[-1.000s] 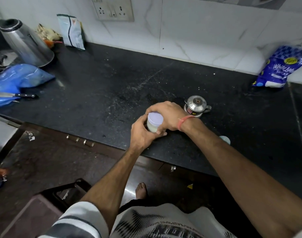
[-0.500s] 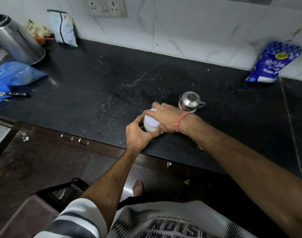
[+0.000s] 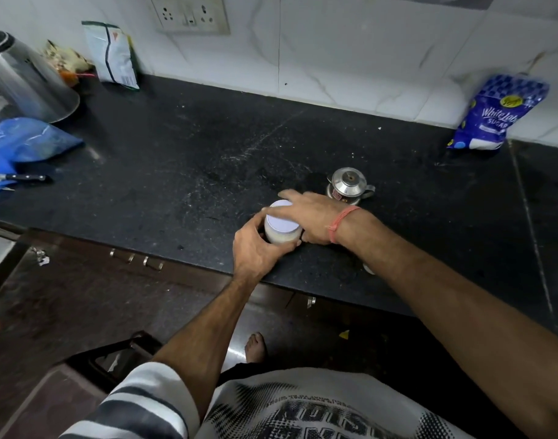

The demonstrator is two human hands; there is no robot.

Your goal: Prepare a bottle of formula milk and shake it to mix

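Black stone, scuffed and speckled, forms the countertop (image 3: 182, 160) seen from the head camera, which looks down over a person's two bare forearms. Near the front edge of the counter stands the bottle (image 3: 282, 231), a short, wide container with a pale lilac flat cap and milky white contents showing through its side.

The left hand (image 3: 258, 248) wraps round the near side of the bottle, fingers curled against its wall and thumb up by the cap. The right hand (image 3: 309, 213) lies over the far side of the cap, its fingers stretched out fairly straight and slightly spread, reaching past the cap toward the left; its thumb tucks down beside the bottle's right wall. A red thread band (image 3: 342, 221) circles the right wrist.

Just behind the right hand sits a small steel pot with a lid (image 3: 349, 185), close to the hand; whether they touch cannot be told. Against the white marble wall at far right leans a blue sugar bag (image 3: 499, 112). At far left stand a steel kettle (image 3: 27, 80), a blue plastic bag (image 3: 27, 141) and a black-handled knife (image 3: 17, 177). A white packet (image 3: 112, 55) leans under a wall socket (image 3: 188, 12).

Below the counter, a bare foot (image 3: 255, 345) rests on dark floor.
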